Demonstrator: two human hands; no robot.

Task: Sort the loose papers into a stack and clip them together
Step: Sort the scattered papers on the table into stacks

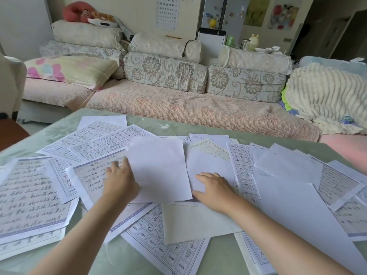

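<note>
far left on the pale green patterned bench point(59, 128) lies a white sheet of handwritten script with a purple border point(29, 197), its long axis running away from the person. the left hand point(119, 181) has a part-closed grip on the left edge of a blank white upright sheet point(158, 167), probably lifting it to start a stack; that sheet's long axis points toward the sofa. the right hand point(214, 189) rests flat, fingers spread, gripping nothing, apparently pinning a white sheet point(208, 163) beneath it. rightward, more loose white papers point(288, 167) overlap at skewed angles. no clip shows.
</note>
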